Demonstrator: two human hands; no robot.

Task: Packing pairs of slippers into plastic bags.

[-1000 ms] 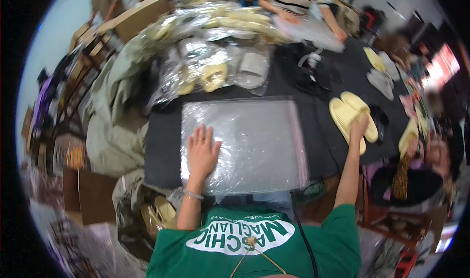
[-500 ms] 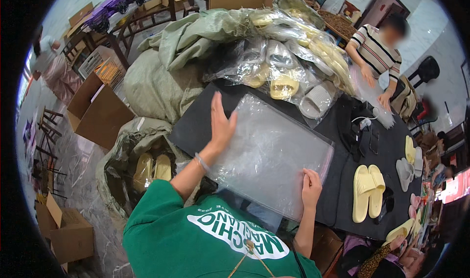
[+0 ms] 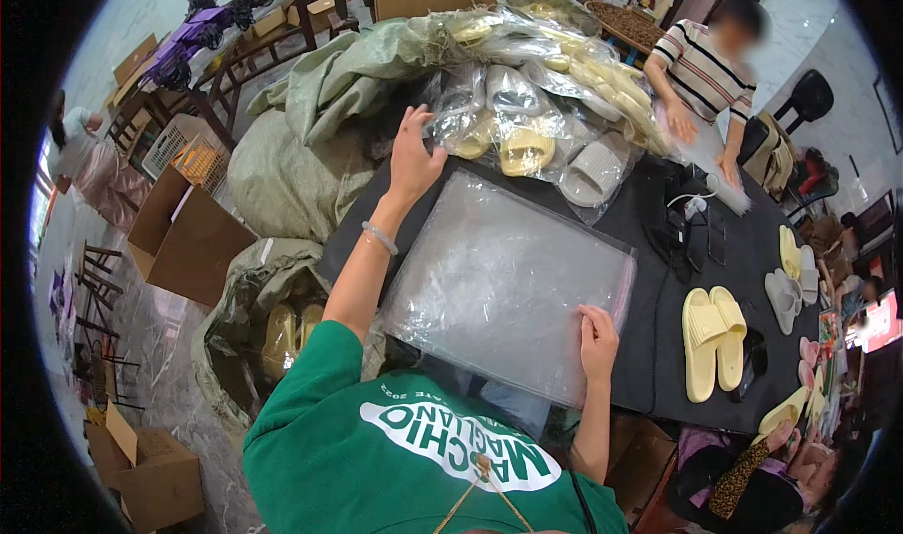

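Flat on the black tabletop (image 3: 649,346) in front of me lies a large clear plastic bag (image 3: 508,285), perhaps several stacked. My right hand (image 3: 598,341) has its fingers drawn together at the bag's right edge, pinching it. Beyond the bag's far left corner, my left hand (image 3: 414,158) is raised with fingers apart and nothing in it. It is nearest to a heap of bagged slippers, among them a yellow slipper (image 3: 527,151) and a grey slipper (image 3: 595,172). An unbagged yellow pair of slippers (image 3: 701,346) lies to the right of my right hand.
A large woven sack (image 3: 301,181) bulges at the far left; a smaller open sack (image 3: 221,313) below it holds bagged slippers. Across the table a person in a striped shirt (image 3: 710,73) handles clear plastic. Grey slippers (image 3: 783,299) lie farther right. A cardboard box (image 3: 202,242) is at left.
My left hand has moved off the plastic bag, away from me toward the bagged slippers. My right hand stays at the bag's right edge. The view has shifted slightly.
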